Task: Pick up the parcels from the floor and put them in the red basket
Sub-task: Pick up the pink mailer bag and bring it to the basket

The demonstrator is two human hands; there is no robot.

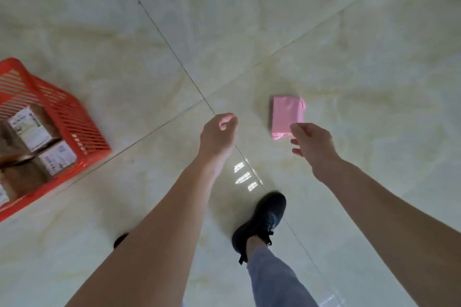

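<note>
A pink parcel [287, 114] lies flat on the pale tiled floor, right of centre. My right hand [313, 142] hangs just below and right of it, fingers loosely curled and apart, holding nothing; its fingertips overlap the parcel's lower corner in view. My left hand [218, 133] is to the left of the parcel, fingers curled inward, with nothing in it. The red slatted basket [74, 127] stands at the far left, holding several brown cardboard parcels [31, 127] with white labels.
My right foot in a black shoe [262, 222] steps forward below the hands, with a grey trouser leg behind it. The tip of the other shoe [121, 239] shows behind my left forearm. Dark tile joints cross the glossy floor.
</note>
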